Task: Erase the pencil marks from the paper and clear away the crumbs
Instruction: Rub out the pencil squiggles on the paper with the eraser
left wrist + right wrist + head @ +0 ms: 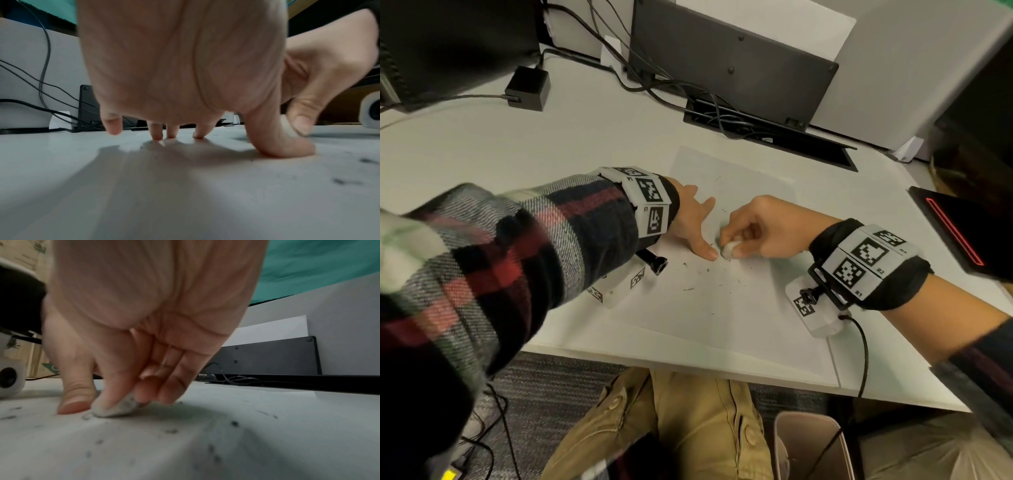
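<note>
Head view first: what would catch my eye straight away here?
The right hand pinching a small grey-white eraser against the sheet of paper at the desk's near edge. Beside it, the left hand presses spread fingers on the paper. Dark eraser crumbs lie scattered around both hands, and blocky black-and-white marker bands wrap both wrists.

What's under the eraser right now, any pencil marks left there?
The eraser, pinched by the right hand, presses flat on the paper. Dark crumbs lie scattered around it. Whatever marks remain directly beneath it are covered.
</note>
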The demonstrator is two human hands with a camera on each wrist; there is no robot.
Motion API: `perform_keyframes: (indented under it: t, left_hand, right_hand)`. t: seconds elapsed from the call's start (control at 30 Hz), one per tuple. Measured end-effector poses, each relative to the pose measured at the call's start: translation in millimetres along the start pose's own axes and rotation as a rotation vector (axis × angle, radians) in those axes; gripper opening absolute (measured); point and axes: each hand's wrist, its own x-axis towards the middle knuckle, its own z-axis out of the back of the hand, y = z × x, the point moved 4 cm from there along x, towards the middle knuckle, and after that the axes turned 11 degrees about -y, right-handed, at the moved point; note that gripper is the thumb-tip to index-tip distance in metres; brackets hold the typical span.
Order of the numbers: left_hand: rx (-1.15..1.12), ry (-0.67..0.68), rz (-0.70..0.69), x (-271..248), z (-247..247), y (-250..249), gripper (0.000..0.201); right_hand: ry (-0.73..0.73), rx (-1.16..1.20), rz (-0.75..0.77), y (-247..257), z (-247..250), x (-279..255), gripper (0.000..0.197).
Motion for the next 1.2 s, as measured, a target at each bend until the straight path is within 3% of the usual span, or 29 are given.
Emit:
perform_keyframes:
  t: [0.2, 0.43, 0.63, 0.8, 1.0, 1.2]
  left_hand:
    - [0.017, -0.013, -0.004, -2, 1, -3, 0.105]
    - [-0.011, -0.010, 0.008, -3, 0, -2, 0.105]
    - [-0.047, -0.048, -0.081, -10, 1, -8, 0.095]
    - [-0.030, -0.018, -0.067, -11, -2, -8, 0.109]
    - [-0.030, -0.007, -0.049, -12, -1, -10, 0.107]
    - [-0.014, -0.013, -0.050, -13, 1, -11, 0.106]
  right_hand:
    - [-0.105, -0.120, 0.022, 0, 2, 9, 0.011]
    - [0.001, 0.027, -0.017, 0, -2, -5, 0.011]
    - [-0.194, 0.134, -0.124, -8, 8, 1, 0.015]
    - [-0.147, 0.096, -0.119, -8, 3, 5, 0.009]
    - [-0.005, 0.157, -0.104, -2, -3, -7, 0.015]
    - [-0.165, 0.005, -0.086, -4, 2, 0, 0.014]
